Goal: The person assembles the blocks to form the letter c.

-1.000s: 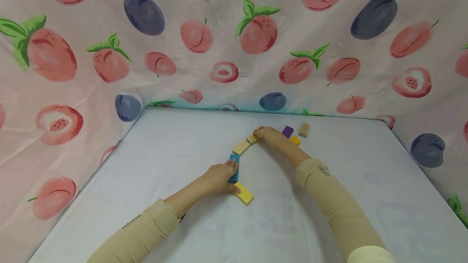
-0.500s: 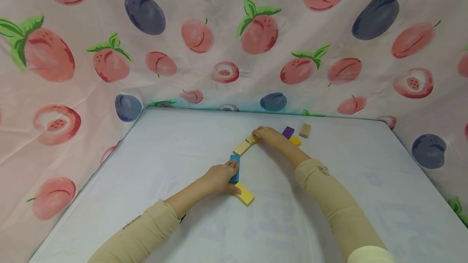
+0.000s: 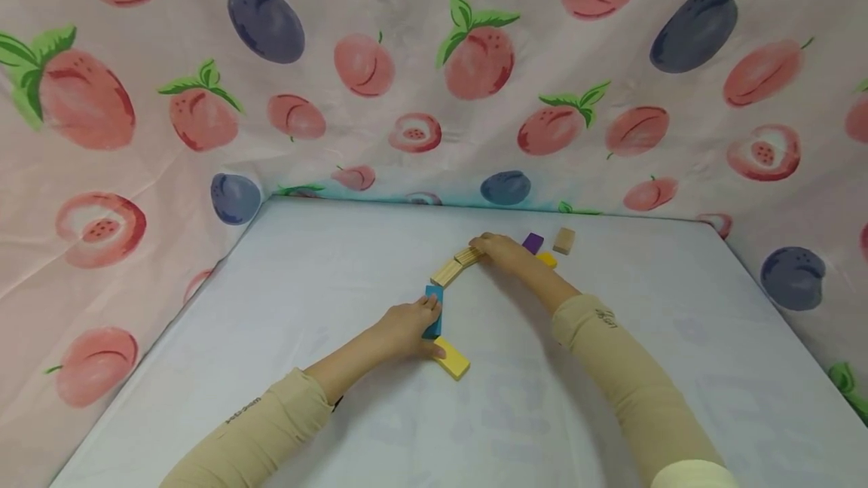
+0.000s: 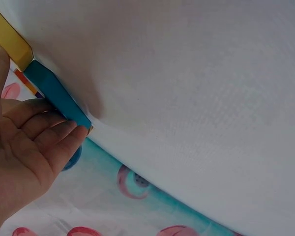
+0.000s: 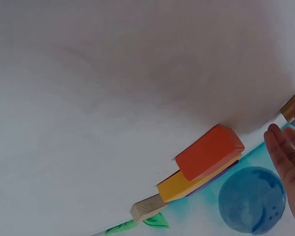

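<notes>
In the head view, a blue block [image 3: 434,313] and a yellow block [image 3: 453,359] meet at an angle on the white tabletop. My left hand [image 3: 407,330] lies along the blue block's left side, fingers against it and thumb on the yellow block; in the left wrist view the fingers look fairly straight. Two plain wooden blocks [image 3: 447,272] continue the curved row past the blue one. Over the far wooden block's right end rests my right hand [image 3: 502,251]. The right wrist view shows its straight fingers [image 5: 282,150] and thumb beside a wooden block [image 5: 292,105] at the edge.
Right of the right hand lie a purple block [image 3: 533,242], a yellow-orange block [image 3: 546,260] and another wooden block [image 3: 564,240]. An orange-red block [image 5: 211,153] also shows in the right wrist view. A fruit-print cloth [image 3: 420,59] hangs behind the table.
</notes>
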The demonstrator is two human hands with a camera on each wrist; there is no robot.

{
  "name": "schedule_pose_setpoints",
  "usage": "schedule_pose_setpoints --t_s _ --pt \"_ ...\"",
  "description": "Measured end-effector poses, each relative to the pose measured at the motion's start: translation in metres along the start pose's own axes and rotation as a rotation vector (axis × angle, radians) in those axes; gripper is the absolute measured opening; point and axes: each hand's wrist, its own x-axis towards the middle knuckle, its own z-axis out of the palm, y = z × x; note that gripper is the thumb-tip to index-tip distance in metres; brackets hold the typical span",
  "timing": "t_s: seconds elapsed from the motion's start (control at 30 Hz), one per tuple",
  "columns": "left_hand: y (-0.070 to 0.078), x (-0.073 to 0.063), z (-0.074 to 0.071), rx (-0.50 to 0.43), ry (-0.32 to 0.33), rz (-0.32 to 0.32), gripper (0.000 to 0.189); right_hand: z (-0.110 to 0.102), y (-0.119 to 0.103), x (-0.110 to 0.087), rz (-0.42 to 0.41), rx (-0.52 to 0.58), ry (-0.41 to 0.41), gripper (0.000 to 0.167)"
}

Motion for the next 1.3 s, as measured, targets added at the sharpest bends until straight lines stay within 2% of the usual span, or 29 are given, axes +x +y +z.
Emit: schedule_pose_setpoints --t_s 0.1,0.37,0.6,1.3 --pt "0.001 0.000 -0.001 -0.001 -0.004 -0.002 0.081 -0.003 0.000 -0.004 0.013 0.000 0.016 0.032" --pt "0.001 -0.001 -0.002 0.000 -0.001 0.005 0.081 -0.007 0.005 -0.014 0.110 0.031 0.032 0.039" --pt "0.001 -0.001 -0.001 0.002 0.000 0.008 0.081 -0.011 0.018 -0.025 0.159 0.043 0.073 0.035" --pt "0.001 -0.002 -0.001 0.002 -0.003 0.009 0.082 -0.015 0.047 -0.044 0.313 0.085 0.051 0.028"
